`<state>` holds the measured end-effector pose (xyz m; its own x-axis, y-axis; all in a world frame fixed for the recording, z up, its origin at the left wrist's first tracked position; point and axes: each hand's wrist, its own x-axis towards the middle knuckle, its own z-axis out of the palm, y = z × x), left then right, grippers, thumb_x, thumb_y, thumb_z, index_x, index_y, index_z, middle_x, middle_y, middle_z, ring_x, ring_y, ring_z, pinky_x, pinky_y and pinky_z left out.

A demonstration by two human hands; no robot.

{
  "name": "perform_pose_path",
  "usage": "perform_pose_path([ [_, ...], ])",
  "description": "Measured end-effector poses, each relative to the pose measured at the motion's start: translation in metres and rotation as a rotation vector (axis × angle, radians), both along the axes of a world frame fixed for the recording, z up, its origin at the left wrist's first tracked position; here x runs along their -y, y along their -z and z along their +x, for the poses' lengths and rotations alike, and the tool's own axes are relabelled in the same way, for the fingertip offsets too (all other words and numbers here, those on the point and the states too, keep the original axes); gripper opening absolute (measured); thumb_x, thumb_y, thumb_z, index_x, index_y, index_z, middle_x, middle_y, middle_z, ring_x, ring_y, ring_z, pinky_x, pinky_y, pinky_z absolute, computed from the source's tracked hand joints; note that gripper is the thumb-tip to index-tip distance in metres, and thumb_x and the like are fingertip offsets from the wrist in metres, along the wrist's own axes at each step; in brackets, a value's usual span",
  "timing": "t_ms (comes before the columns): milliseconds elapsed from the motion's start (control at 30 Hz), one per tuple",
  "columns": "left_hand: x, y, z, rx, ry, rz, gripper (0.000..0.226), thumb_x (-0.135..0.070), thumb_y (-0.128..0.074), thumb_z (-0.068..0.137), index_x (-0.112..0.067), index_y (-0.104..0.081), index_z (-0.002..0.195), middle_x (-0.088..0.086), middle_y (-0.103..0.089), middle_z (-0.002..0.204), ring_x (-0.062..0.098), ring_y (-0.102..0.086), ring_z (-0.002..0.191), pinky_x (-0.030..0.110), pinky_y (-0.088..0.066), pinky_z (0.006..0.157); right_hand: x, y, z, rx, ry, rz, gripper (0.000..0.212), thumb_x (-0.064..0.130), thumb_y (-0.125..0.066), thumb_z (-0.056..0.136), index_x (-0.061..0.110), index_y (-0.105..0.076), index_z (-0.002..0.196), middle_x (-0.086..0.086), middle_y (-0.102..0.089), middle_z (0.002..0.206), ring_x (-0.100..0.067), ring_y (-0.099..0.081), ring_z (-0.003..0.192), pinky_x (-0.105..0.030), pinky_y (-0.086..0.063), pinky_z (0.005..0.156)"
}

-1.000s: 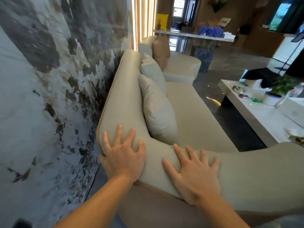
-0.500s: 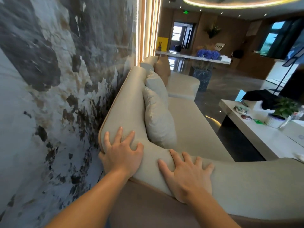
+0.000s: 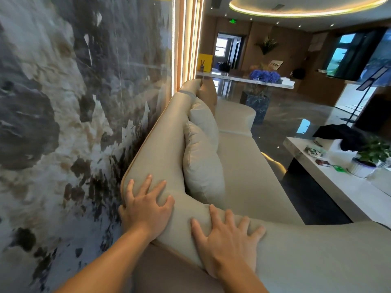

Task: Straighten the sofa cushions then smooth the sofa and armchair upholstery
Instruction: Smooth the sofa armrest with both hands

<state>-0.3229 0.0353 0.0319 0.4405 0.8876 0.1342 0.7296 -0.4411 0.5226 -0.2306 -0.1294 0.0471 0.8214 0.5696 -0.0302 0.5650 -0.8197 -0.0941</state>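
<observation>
My left hand [image 3: 147, 205] lies flat with fingers spread on the near corner of the sofa [image 3: 249, 176], where the back meets the arm. My right hand [image 3: 227, 244] lies flat beside it on the top of the arm, fingers spread too; the two hands are apart and neither grips anything. Just beyond my hands two pale cushions [image 3: 201, 163] lean upright against the sofa back, one behind the other, with a brown cushion [image 3: 208, 94] farther along. At the far end stands the armchair [image 3: 232, 117]. The marble wall [image 3: 63, 123] runs along the left, close behind the sofa back. To the right is a white table [image 3: 338, 187] bearing a potted plant [image 3: 369, 157].
</observation>
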Motion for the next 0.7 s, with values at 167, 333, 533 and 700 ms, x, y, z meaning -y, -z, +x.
perform_pose_path([
  [167,-0.033,-0.004,0.003,0.005,0.047,-0.009,0.066,-0.071,-0.028,0.072,-0.057,-0.039,0.135,-0.022,-0.016,0.158,0.019,0.005,0.146,0.054,-0.016,0.115,-0.029,-0.003,-0.001,-0.024,0.019,0.010,0.091,0.084,0.001,0.070,0.043,-0.010,0.152,0.000,-0.024,0.161,-0.043,-0.013,0.143,-0.074,0.007,0.102],
  [333,-0.045,-0.003,0.005,-0.010,0.019,0.022,0.067,-0.074,-0.023,0.069,-0.060,-0.038,0.133,-0.023,-0.018,0.158,0.017,0.002,0.145,0.056,-0.017,0.115,-0.042,-0.004,0.001,-0.028,-0.010,-0.004,0.091,0.082,-0.002,0.073,0.039,-0.015,0.152,-0.006,-0.024,0.161,-0.046,-0.012,0.142,-0.078,0.008,0.098],
  [533,-0.046,-0.003,0.003,-0.108,0.043,0.016,0.065,-0.076,-0.017,0.074,-0.063,-0.027,0.137,-0.023,-0.009,0.159,0.016,0.008,0.145,0.059,-0.017,0.113,-0.040,-0.007,0.002,-0.067,-0.024,-0.023,0.092,0.081,-0.001,0.074,0.037,-0.011,0.154,-0.008,-0.021,0.162,-0.047,-0.009,0.143,-0.078,0.009,0.098],
  [700,-0.025,-0.024,0.001,-0.262,0.058,-0.031,0.048,-0.058,-0.021,0.095,-0.053,-0.028,0.142,-0.012,-0.011,0.162,0.027,0.002,0.147,0.058,-0.014,0.114,-0.022,-0.011,0.007,-0.178,-0.211,0.023,0.094,0.084,-0.009,0.071,0.037,-0.011,0.153,-0.011,-0.015,0.164,-0.041,-0.006,0.148,-0.073,0.009,0.104],
])
